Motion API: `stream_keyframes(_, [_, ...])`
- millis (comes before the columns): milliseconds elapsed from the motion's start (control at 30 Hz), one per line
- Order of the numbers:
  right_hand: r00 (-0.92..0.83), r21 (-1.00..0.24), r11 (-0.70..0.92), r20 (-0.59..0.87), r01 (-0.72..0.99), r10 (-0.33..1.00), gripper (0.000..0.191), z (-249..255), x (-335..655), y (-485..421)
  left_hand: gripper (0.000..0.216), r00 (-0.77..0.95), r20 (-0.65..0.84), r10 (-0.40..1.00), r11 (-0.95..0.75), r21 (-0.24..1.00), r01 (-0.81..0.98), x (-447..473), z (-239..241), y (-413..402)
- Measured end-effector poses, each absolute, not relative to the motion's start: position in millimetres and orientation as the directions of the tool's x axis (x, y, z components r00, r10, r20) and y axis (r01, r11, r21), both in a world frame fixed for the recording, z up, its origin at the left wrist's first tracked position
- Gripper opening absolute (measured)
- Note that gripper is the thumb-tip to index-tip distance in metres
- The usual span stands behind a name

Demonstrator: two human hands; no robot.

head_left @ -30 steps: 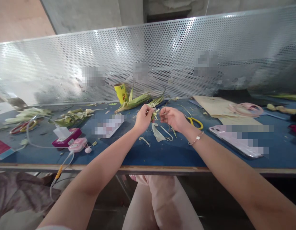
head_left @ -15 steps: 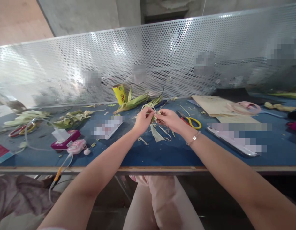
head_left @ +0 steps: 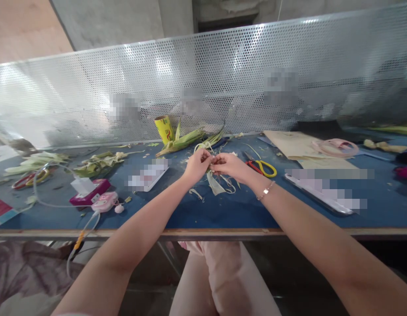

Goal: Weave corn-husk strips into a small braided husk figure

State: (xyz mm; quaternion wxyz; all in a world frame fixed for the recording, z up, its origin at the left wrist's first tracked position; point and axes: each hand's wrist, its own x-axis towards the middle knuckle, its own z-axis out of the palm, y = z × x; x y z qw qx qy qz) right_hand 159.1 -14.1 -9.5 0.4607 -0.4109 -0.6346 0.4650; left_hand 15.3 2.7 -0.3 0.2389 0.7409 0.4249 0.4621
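Both hands meet over the blue table [head_left: 223, 215], fingertips pinched close together. My left hand [head_left: 198, 166] is closed on a small bundle of corn husk, mostly hidden by the fingers. From the right, my right hand [head_left: 231, 166] is closed on the same bundle, its fingers bent. Pale corn husk strips [head_left: 216, 184] hang and curl below the fingertips. Just beyond the hands lie green corn husks [head_left: 185, 142]. Scissors with red and yellow handles [head_left: 267, 169] rest right of my right hand.
A yellow tube [head_left: 164, 129] leans near the perforated metal screen [head_left: 223, 79]. Phones lie left [head_left: 150, 177] and right [head_left: 318, 193]. A purple box [head_left: 91, 193], pink case [head_left: 105, 202] and cable are at left, with husk piles [head_left: 99, 163] behind. Brown paper [head_left: 289, 145] lies right.
My right hand has shifted slightly left and its fingers have curled further around the husk bundle. My left hand stays nearly in place.
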Motion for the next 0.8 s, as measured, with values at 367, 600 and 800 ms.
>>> stream_keyframes(367, [-0.198,-0.904,0.396,0.364,0.16,0.91,0.022,-15.8,170.1,1.2,0.017,0.456,0.011,0.89,-0.194,0.914,0.357,1.7,7.0,9.9])
stream_keyframes(600, [-0.139,-0.864,0.443,0.421,0.239,0.896,0.018,-10.5,171.8,1.7,0.022,0.506,-0.003,0.862,-0.137,0.961,0.24,-1.5,6.4,10.2])
stream_keyframes(800, [-0.085,-0.836,0.48,0.475,0.268,0.876,0.016,-6.9,170.4,0.8,0.018,0.483,0.023,0.875,-0.132,0.972,0.193,0.8,7.5,9.5])
